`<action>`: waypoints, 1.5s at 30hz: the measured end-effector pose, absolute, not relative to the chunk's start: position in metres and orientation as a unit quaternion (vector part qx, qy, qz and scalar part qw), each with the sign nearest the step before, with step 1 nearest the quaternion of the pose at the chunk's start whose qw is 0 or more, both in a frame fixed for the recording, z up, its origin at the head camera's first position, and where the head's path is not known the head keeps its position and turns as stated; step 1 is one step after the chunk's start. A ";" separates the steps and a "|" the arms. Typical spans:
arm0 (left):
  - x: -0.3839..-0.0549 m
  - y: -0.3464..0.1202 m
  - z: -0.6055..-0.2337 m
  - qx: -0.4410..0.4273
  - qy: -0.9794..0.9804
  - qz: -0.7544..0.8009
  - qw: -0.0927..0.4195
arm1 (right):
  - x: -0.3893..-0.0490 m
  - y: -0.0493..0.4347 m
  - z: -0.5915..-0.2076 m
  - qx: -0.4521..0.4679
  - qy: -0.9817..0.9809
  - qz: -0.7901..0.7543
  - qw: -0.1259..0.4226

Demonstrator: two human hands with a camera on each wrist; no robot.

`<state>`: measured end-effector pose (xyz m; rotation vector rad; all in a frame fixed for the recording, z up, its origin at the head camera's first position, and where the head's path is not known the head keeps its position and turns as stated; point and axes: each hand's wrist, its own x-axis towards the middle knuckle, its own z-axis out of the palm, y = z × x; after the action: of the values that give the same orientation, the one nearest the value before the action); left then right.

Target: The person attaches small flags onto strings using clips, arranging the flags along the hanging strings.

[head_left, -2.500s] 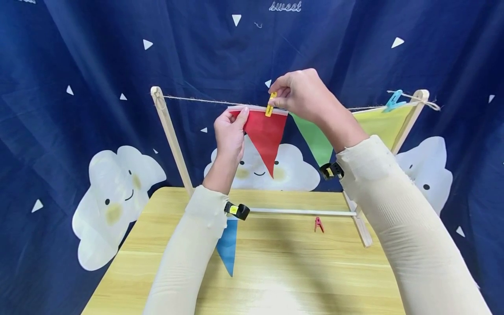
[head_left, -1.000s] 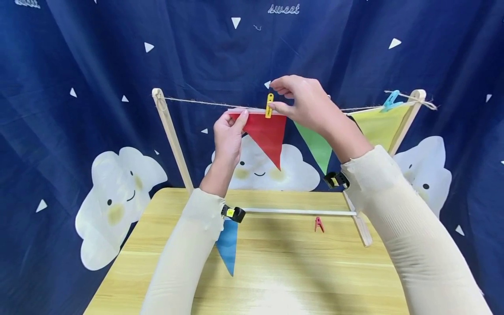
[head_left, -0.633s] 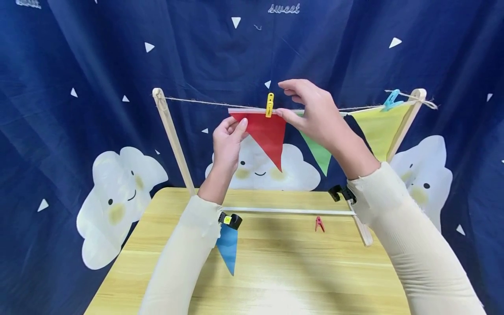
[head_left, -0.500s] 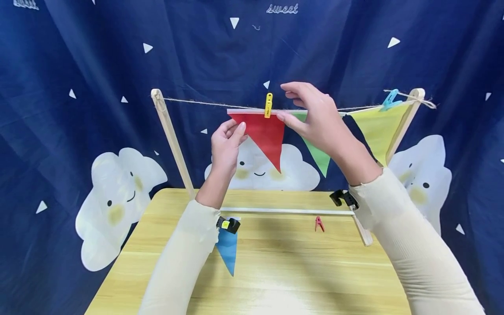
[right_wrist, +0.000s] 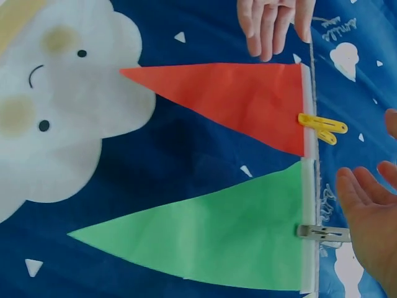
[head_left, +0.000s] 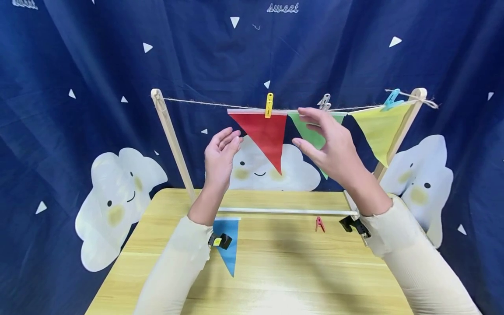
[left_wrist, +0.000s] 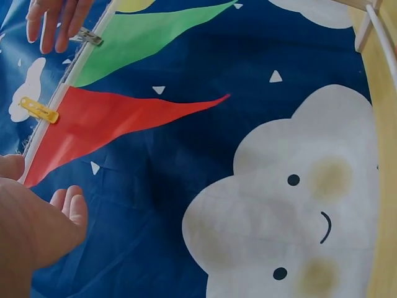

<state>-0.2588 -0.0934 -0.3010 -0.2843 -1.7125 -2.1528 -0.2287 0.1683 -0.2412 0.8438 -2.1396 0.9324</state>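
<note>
A red pennant [head_left: 264, 135] hangs from the twine [head_left: 204, 103], held near its top middle by a yellow clothespin [head_left: 269, 105]. Just below its upper left corner is my left hand [head_left: 220, 157], fingers loosely bent and holding nothing. My right hand [head_left: 332, 146] is apart from the red pennant, thumb and fingers spread, in front of the green pennant [head_left: 309, 129] and partly hiding it. A grey clothespin [right_wrist: 322, 233] fastens the green pennant in the right wrist view. Farther right, a light blue clothespin [head_left: 392, 100] holds a yellow pennant [head_left: 379, 129].
Two wooden posts [head_left: 173, 140] carry the twine, joined low down by a white rod [head_left: 283, 211]. On the wooden table [head_left: 275, 271] lie a blue pennant [head_left: 230, 245], partly behind my left wrist, and a pink clothespin [head_left: 320, 224]. A dark blue curtain [head_left: 197, 52] hangs behind.
My right hand has let go of the yellow clothespin, which stays on the twine, and has moved right and down. My left hand has released the red pennant and dropped slightly down and left.
</note>
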 end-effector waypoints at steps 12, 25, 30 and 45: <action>-0.244 -0.109 -0.328 -0.122 -0.652 -0.723 0.194 | -0.219 0.175 -0.296 0.318 -0.788 0.417 0.324; -0.233 -0.118 -0.358 -0.145 -0.683 -0.694 0.174 | -0.216 0.192 -0.348 0.282 -0.811 0.412 0.306; -0.233 -0.121 -0.371 -0.144 -0.705 -0.674 0.166 | -0.216 0.198 -0.371 0.263 -0.819 0.412 0.300; -0.229 -0.134 -0.412 -0.108 -0.786 -0.590 0.148 | -0.214 0.210 -0.442 0.222 -0.847 0.407 0.259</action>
<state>-0.2294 -0.1337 -0.4120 -0.3118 -2.2619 -1.6979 -0.2144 0.2096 -0.4419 0.6015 -2.2967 1.1039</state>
